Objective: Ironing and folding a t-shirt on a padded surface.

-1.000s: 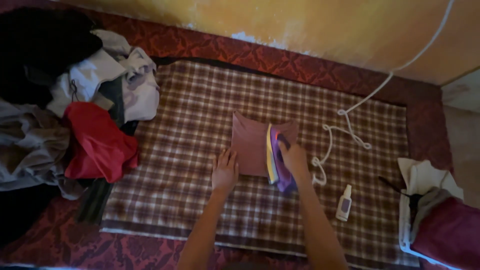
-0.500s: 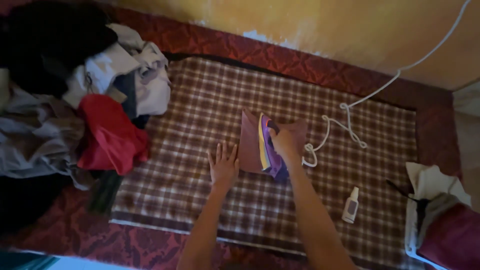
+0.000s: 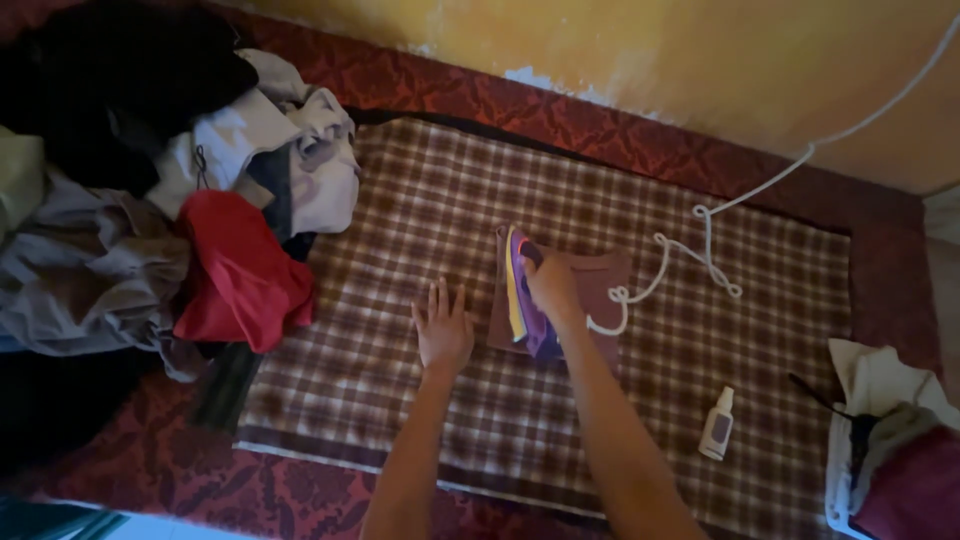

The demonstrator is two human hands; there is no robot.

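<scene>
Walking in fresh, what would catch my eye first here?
Probably the right hand gripping a purple and yellow iron on a small brown cloth, mid-way across the checked blanket. The left hand lies flat beside it, and a heap of clothes fills the left.

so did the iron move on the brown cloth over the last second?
Yes. The iron, gripped by the right hand, went from the right part of the brown cloth to its left edge, away from the white cord.

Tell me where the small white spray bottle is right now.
In the head view, the small white spray bottle lies on the plaid blanket at lower right, beyond the right hand, near the folded clothes.
</scene>
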